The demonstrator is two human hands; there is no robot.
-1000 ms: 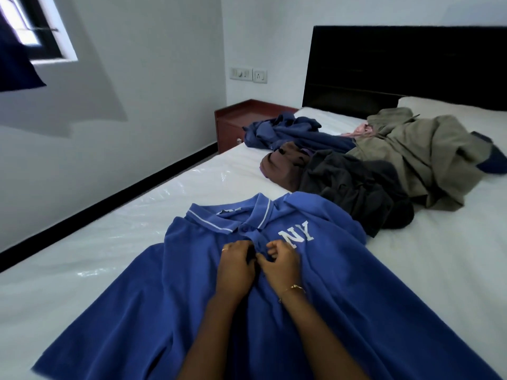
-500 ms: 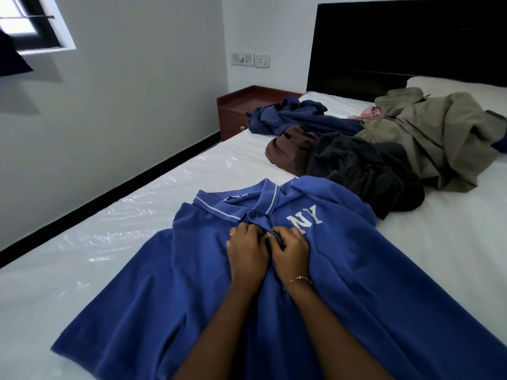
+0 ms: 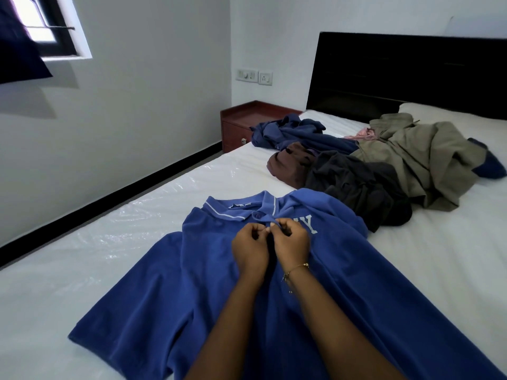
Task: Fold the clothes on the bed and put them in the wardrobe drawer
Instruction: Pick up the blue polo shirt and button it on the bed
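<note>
A blue polo shirt [image 3: 170, 283] with white collar stripes and white chest letters lies spread front-up on the white bed [image 3: 439, 256]. My left hand [image 3: 250, 249] and my right hand [image 3: 292, 242] sit side by side just below the collar, each pinching the shirt's button placket with curled fingers. My right hand covers part of the lettering. Farther up the bed lies a loose pile: a dark blue garment [image 3: 290, 133], a brown one [image 3: 288, 164], a dark grey one [image 3: 354, 185] and an olive one [image 3: 422, 157]. The wardrobe drawer is not in view.
A red-brown bedside cabinet [image 3: 241, 124] stands between the bed and the wall at the back left. A black headboard [image 3: 397, 75] and a white pillow [image 3: 450, 113] close off the far end. A window with dark cloth [image 3: 19, 50] is at the upper left.
Both hands have stayed at the placket, their fingers shifting from lying over the fabric to pinching it up. The view has tilted slightly.
</note>
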